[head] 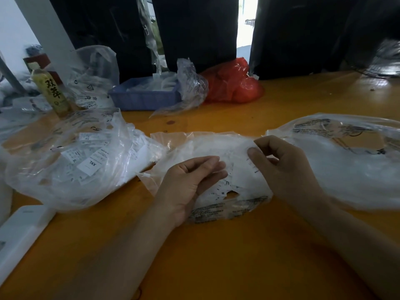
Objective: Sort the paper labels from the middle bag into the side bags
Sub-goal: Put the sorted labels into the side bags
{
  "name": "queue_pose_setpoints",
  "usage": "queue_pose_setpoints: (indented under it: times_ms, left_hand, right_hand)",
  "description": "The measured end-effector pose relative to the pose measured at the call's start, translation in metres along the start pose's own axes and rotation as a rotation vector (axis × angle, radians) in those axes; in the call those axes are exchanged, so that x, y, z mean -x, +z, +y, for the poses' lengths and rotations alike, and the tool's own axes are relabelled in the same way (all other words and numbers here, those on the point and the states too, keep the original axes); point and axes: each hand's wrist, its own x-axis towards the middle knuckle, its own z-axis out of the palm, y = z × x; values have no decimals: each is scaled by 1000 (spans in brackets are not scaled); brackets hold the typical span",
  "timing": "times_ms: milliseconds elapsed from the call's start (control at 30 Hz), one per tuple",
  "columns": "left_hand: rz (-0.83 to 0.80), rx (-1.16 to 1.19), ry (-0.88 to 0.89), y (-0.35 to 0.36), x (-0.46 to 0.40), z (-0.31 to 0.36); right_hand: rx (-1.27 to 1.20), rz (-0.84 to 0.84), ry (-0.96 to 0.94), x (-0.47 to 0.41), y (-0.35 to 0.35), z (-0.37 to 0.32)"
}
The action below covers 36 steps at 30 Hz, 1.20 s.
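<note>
1. The orange table [216,252] carries three clear plastic bags in a row, with both hands working at the one between the other two

2. The right bag [346,169] is the widest; it lies open and seems to hold a pale white mass, but whether that is labels or only folded plastic I cannot tell

3. The left bag [65,161] plainly holds a loose heap of paper labels [89,164], one reading XXL, so a good share of the sorting looks done on that side

4. The middle bag [216,176] lies between the hands and shows printed labels through its plastic, one marked M, so I judge that work is left

5. The left hand [190,180] lies palm up at the middle bag with its fingers loosely bent against the plastic; whether they hold a label I cannot tell

6. The right hand [279,167] pinches the bag's upper plastic, or a label under it, between thumb and curled fingers

7. Behind stand a blue tray [145,98], a red bag [233,83] and a yellow bottle [52,92], none in use
</note>
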Motion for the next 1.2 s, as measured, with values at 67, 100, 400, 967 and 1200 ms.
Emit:
queue_pose_setpoints:
  times_ms: [67,100,400,967,1200]
  left_hand:
    - [-4,14,-3,0,0,1]
    - [-9,16,-2,0,0,1]
    - [-33,-37,41,1,2,0]
    - [44,-253,190,3,7,0]
    - [27,-377,173,3,9,-1]
  right_hand:
    - [48,-2,-12,-1,-1,1]
    - [61,-23,-5,-1,-1,1]
    - [324,-63,-84,-1,4,1]
    - [338,-157,-29,2,3,-2]
    - [306,-162,-31,2,5,-1]
